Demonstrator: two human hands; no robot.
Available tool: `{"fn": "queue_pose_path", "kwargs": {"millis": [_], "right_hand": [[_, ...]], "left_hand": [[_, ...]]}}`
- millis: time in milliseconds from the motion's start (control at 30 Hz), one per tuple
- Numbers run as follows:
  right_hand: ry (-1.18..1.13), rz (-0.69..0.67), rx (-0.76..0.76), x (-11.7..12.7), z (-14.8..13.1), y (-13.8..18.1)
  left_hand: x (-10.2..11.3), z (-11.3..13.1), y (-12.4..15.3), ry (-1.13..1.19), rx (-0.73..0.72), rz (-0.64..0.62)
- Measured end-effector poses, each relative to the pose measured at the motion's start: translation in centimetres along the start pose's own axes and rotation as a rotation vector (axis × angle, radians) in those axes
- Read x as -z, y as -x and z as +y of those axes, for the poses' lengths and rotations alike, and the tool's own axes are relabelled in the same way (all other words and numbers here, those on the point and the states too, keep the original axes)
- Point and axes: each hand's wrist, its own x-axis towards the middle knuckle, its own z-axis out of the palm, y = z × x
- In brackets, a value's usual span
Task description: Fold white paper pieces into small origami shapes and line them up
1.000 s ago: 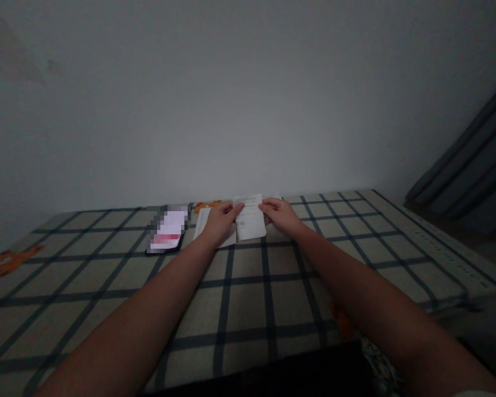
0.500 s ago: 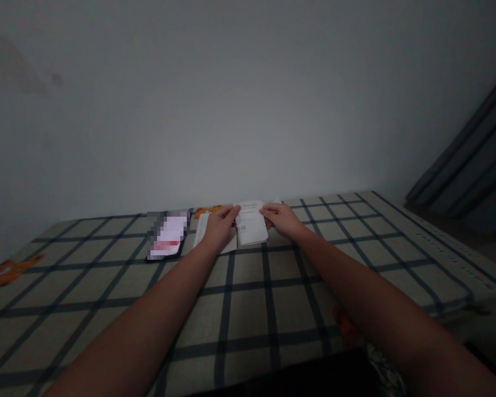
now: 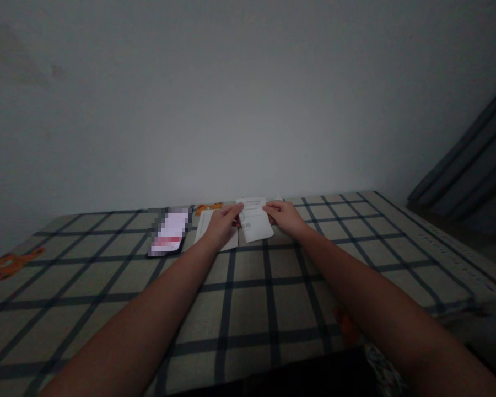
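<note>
Between my two hands is a white printed paper sheet (image 3: pixel 255 221), tilted up a little above the cloth, with small dark print on the side facing me. My left hand (image 3: pixel 225 223) pinches its left edge between thumb and fingers. On the opposite edge, my right hand (image 3: pixel 287 218) grips the paper the same way. A second pale paper (image 3: pixel 203 225) lies flat on the cloth, partly hidden beneath my left hand and wrist. Behind my right hand a small white corner of something pokes out; I cannot make out what it is.
A phone (image 3: pixel 170 231) with a lit, blurred screen lies left of the papers. Everything rests on a checked cloth (image 3: pixel 248 309) with orange bear prints. A bare wall (image 3: pixel 248 99) rises directly behind, and a dark curtain (image 3: pixel 475 149) hangs at the right.
The held paper has shifted slightly right and tilted, its lower edge swinging to the right. Both hands have moved a little to the right with it, still gripping its edges.
</note>
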Motion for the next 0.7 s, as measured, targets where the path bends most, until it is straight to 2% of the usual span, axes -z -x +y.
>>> {"fn": "queue_pose_path", "kwargs": {"millis": [67,300,467,600,700], "right_hand": [[-0.018,0.013,-0.001,0.14,0.12,-0.12],[-0.146,-0.058,-0.067,0.16,0.68,-0.35],[-0.137,-0.079,-0.066,0.38,0.77,-0.35],[-0.104,-0.107,-0.042,0.36,0.64,-0.17],[-0.072,-0.062,-0.014,0.26,0.43,-0.14]], "left_hand": [[-0.20,-0.08,0.23,-0.045,0.020,-0.045],[-0.01,0.46,0.49,-0.219,-0.090,0.038],[0.24,0.86,0.41,-0.284,-0.173,0.067],[0.24,0.48,0.28,-0.253,-0.142,0.060],[0.12,0.06,0.13,-0.173,-0.099,0.026]]}}
